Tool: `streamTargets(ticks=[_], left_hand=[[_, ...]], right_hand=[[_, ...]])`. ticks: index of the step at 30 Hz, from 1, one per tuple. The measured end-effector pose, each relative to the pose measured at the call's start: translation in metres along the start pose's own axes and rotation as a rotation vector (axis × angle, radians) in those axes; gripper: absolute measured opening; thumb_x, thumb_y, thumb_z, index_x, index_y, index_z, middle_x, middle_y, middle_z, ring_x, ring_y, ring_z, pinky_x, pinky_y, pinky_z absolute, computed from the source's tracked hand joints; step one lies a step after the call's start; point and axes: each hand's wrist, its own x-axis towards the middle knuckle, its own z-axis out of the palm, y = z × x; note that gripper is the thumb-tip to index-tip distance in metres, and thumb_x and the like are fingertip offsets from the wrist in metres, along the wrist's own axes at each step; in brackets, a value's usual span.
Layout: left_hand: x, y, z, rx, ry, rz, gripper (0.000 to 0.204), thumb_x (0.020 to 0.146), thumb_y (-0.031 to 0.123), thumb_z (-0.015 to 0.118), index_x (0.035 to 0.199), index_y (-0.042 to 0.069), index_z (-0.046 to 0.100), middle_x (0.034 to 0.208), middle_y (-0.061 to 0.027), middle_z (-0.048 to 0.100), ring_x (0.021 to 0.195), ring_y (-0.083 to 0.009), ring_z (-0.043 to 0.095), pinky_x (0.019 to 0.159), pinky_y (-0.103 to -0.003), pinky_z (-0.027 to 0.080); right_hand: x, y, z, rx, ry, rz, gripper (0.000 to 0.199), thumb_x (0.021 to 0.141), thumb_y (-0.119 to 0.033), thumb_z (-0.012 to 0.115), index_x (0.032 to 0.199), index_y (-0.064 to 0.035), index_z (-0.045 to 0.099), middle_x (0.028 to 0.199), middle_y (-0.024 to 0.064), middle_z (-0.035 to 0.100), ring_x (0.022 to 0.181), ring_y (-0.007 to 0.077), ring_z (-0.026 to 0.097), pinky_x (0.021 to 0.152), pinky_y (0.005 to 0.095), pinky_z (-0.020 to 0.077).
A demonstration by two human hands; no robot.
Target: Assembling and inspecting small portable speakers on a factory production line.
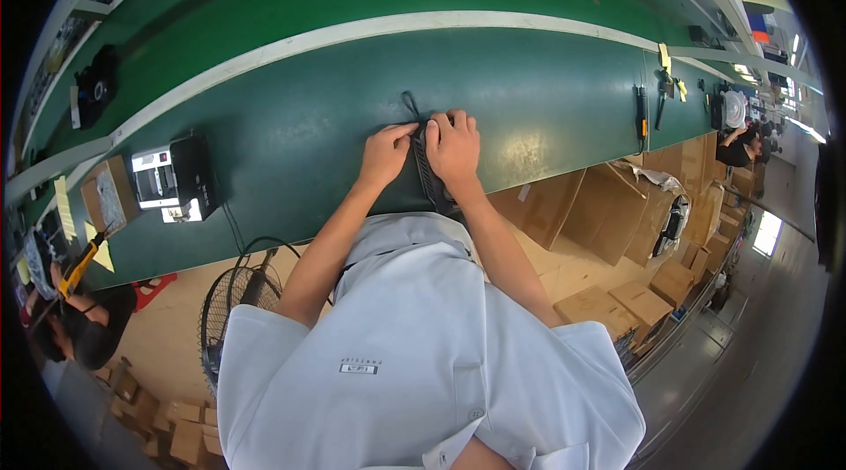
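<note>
while both my hands press down at the near edge of the green bench (291, 131), i'm lining up a flat black ribbed part (432, 172) that lies between them, reaching back toward my chest. my right hand (454, 148) is curled over its far end, fingers closed on it — my left hand (385, 153) pinches the edge just beside it. a thin black cord (411, 105) loops out past my fingertips. next, i judge, comes steady pressure without letting it skew.

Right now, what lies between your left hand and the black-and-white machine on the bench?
Only bare green bench between the left hand and the machine, in the head view.
</note>
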Motion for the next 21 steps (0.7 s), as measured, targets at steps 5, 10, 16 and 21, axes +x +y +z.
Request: streamTargets(ticks=[5,10,16,21], left_hand=[[-0.018,0.0,0.016,-0.076,-0.027,-0.32,0.058,0.093,0.036,0.061,0.135,-0.003,0.053,0.129,-0.0265,0.06,0.122,-0.039,0.058,0.103,-0.043,0.044],[-0.055,0.032,0.053,0.384,-0.069,-0.135,0.06,0.097,0.04,0.053,0.14,-0.002,0.044,0.134,-0.0251,0.057,0.122,-0.0444,0.054,0.101,-0.057,0.042],[-0.051,0.028,0.05,0.689,-0.187,-0.023,0.061,0.096,0.037,0.057,0.141,0.0,0.041,0.137,-0.0251,0.053,0.115,-0.0414,0.06,0.094,-0.061,0.047],[-0.051,0.03,0.055,0.678,-0.046,0.016,0.059,0.096,0.037,0.057,0.138,-0.001,0.042,0.133,-0.0268,0.056,0.11,-0.0438,0.062,0.086,-0.053,0.055]], right_hand=[[0.002,-0.009,-0.004,-0.206,-0.114,0.229,0.029,0.097,-0.031,0.049,0.097,-0.0091,0.068,0.104,0.0162,0.064,0.092,0.0376,0.061,0.076,0.0509,0.0513],[-0.014,0.041,-0.013,-0.16,-0.246,0.428,0.041,0.098,-0.033,0.039,0.098,-0.0042,0.068,0.098,0.0246,0.067,0.088,0.0456,0.066,0.077,0.0562,0.0524],[-0.026,0.036,-0.01,-0.007,-0.075,0.449,0.035,0.097,-0.028,0.043,0.089,-0.0025,0.065,0.091,0.0219,0.067,0.085,0.0431,0.064,0.076,0.0519,0.0517],[-0.038,0.034,-0.002,0.04,-0.013,0.521,0.033,0.097,-0.029,0.045,0.09,-0.0032,0.066,0.091,0.0203,0.066,0.084,0.0428,0.063,0.075,0.0518,0.0508]])
